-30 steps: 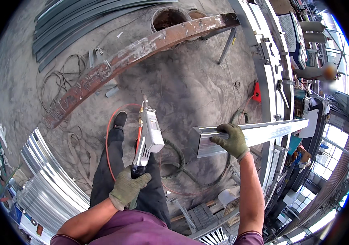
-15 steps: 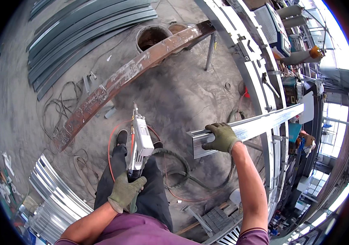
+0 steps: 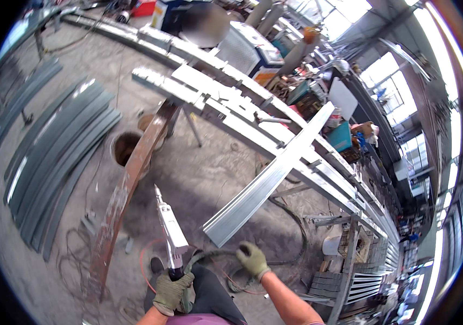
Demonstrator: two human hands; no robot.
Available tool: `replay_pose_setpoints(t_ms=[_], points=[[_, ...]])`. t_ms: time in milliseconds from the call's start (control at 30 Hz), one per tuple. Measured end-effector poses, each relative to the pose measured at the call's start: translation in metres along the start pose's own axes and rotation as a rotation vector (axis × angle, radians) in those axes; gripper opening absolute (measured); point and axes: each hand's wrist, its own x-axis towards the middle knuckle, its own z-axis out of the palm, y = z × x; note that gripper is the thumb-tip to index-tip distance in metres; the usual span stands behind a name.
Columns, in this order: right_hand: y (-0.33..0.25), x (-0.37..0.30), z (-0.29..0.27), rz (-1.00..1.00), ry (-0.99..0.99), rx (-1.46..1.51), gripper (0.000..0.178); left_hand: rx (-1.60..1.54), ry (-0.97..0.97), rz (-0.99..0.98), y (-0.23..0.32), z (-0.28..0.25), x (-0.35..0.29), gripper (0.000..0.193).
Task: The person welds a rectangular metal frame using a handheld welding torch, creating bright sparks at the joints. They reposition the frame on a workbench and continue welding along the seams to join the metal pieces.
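Observation:
My left hand (image 3: 170,292), in an olive work glove, is closed round the black grip of a white welding gun (image 3: 172,228). Its narrow nozzle points up and away, and a thick dark hose (image 3: 212,253) trails from the grip end. My gloved right hand (image 3: 252,260) is off the metal, loosely bent with a gap between thumb and fingers; nothing shows in it. It overlaps the hose, and I cannot tell whether they touch. Above it, a long silvery metal channel (image 3: 264,187) lies across the bench rails, its near end sticking out towards me.
Pale metal rails (image 3: 215,116) form a long bench across the view, with a hammer (image 3: 272,119) on it. A rusty beam (image 3: 120,216) stands left of the gun. Grey metal strips (image 3: 52,168) lie on the floor farther left. A person's blurred head (image 3: 205,25) shows beyond the bench.
My right hand has let go of the channel and dropped below its near end. The view has swung to the right; my left hand still holds the welding gun.

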Motion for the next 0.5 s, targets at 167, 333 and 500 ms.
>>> replay_pose_setpoints(t_ms=[167,333,500], points=[[0.015,-0.047,0.005,0.22,-0.134,0.041,0.052,0.022,-0.068,0.015,0.039,0.024,0.024,0.023],[0.025,0.0,-0.031,0.146,0.023,0.103,0.048,0.114,-0.004,0.046,0.049,0.047,0.066,0.031],[0.045,0.166,-0.1,-0.135,0.277,-0.041,0.036,-0.029,0.156,0.094,0.058,0.078,0.098,0.019]])
